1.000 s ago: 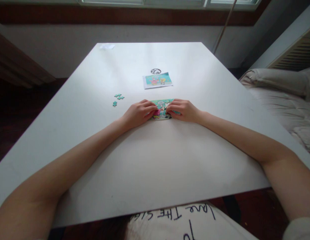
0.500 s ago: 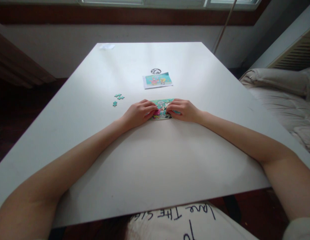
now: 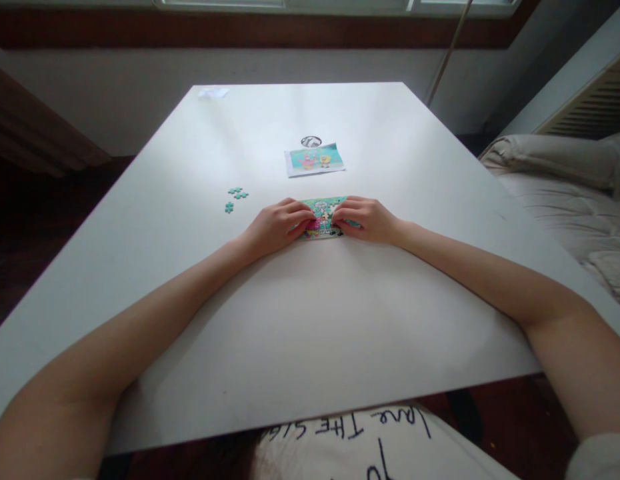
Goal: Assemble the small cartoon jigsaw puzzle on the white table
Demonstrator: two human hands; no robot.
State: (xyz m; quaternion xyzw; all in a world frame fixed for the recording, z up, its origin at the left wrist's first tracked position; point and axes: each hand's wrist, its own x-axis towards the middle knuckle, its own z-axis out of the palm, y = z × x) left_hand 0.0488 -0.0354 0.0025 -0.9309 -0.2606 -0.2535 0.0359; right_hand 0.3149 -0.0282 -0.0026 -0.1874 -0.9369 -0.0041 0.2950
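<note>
Hands, two: left hand (image 3: 275, 227) and right hand (image 3: 369, 220), fingers curled, tips pressing one puzzle (image 3: 324, 212) at mid white table (image 3: 310, 320); can't tell if pinching. Three loose teal pieces (image 3: 241, 195) lie left of it. Farther: one picture card (image 3: 314, 160), one dark ring (image 3: 311, 141), one paper scrap (image 3: 213, 93).

Daylight from a wood-trimmed window (image 3: 290, 3) fell across a white table (image 3: 310, 333), with pale bedding (image 3: 565, 187) at right and dark floor (image 3: 20, 220) at left

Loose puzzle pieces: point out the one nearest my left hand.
The lone teal piece, nearer you than the cluster beyond it. It lies to the left of the left hand, not touching it.
</note>
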